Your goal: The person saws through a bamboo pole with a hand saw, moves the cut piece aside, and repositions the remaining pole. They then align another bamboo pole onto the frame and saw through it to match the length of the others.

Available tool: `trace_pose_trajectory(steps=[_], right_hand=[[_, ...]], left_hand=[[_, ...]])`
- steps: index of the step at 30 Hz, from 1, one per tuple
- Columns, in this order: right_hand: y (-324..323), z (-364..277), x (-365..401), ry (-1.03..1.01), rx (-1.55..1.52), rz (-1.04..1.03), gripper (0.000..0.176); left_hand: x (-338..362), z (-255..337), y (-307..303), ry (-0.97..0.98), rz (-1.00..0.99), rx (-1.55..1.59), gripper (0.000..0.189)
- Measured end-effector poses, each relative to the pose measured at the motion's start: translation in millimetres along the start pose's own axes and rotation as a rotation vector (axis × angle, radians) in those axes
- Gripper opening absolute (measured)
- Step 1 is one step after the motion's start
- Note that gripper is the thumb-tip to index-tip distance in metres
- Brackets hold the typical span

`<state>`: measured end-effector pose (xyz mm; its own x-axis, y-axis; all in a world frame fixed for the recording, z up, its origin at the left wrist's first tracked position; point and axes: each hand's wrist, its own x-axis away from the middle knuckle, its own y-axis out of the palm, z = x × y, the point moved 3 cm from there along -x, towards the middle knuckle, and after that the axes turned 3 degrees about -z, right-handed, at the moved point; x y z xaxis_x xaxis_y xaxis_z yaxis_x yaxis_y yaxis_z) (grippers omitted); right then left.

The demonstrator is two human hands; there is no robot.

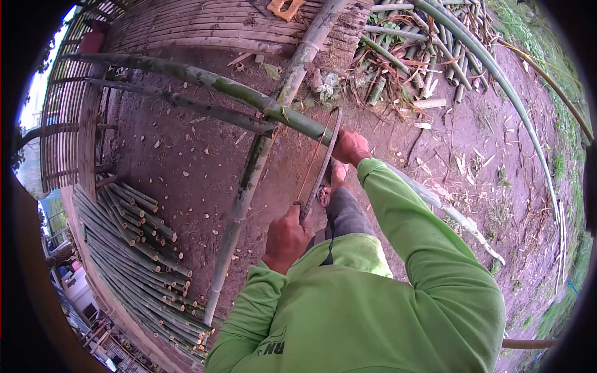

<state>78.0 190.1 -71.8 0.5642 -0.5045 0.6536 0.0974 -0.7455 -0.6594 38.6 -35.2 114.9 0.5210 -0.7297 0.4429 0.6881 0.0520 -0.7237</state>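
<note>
My left hand [289,239] is closed around the handle end of a bow saw [324,152], close in front of my waist. The saw has a curved frame and a thin straight blade. Its far end lies across a green bamboo pole [230,87], with the blade at the pole's surface. Just right of the saw, my right hand [351,147] is wrapped around this same pole. Where the pole passes under my right forearm it is hidden; a pale pole length [460,217] shows beyond. Another bamboo pole [239,205] crosses beneath the green one, left of the saw.
Cut bamboo poles [143,261] lie stacked at the lower left. A slatted bamboo platform [205,28] is at the top, near a heap of bamboo offcuts [429,56]. A long curved pole [497,68] arcs down the right side. My sandalled foot [324,194] stands below the saw.
</note>
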Motion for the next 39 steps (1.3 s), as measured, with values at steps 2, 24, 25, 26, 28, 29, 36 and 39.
trace_pose_trajectory(steps=[2, 24, 25, 26, 28, 29, 36, 39], right_hand=[[10, 6, -3, -0.005, 0.007, 0.034, 0.03], [7, 7, -12, 0.024, 0.052, 0.003, 0.031], [4, 5, -13, 0.051, 0.043, 0.012, 0.03], [-5, 5, -16, 0.059, 0.041, 0.03, 0.029], [-12, 8, -17, 0.058, 0.064, 0.06, 0.03], [-16, 9, -20, 0.055, 0.085, 0.097, 0.03], [-17, 12, -25, 0.075, 0.091, 0.118, 0.03], [-16, 7, -28, 0.076, 0.103, 0.11, 0.032]], left_hand=[[-41, -20, 26, -0.011, 0.006, -0.059, 0.024], [-84, -51, 77, 0.045, 0.03, -0.046, 0.027], [-105, -45, 78, 0.027, 0.034, 0.001, 0.027], [-115, -39, 77, 0.004, 0.044, 0.048, 0.027], [-111, -30, 70, 0.012, 0.019, 0.014, 0.027], [-115, -23, 66, 0.033, 0.012, -0.002, 0.026], [8, -47, 28, 0.057, 0.044, 0.121, 0.019], [-56, -56, 49, 0.056, 0.101, 0.112, 0.021]])
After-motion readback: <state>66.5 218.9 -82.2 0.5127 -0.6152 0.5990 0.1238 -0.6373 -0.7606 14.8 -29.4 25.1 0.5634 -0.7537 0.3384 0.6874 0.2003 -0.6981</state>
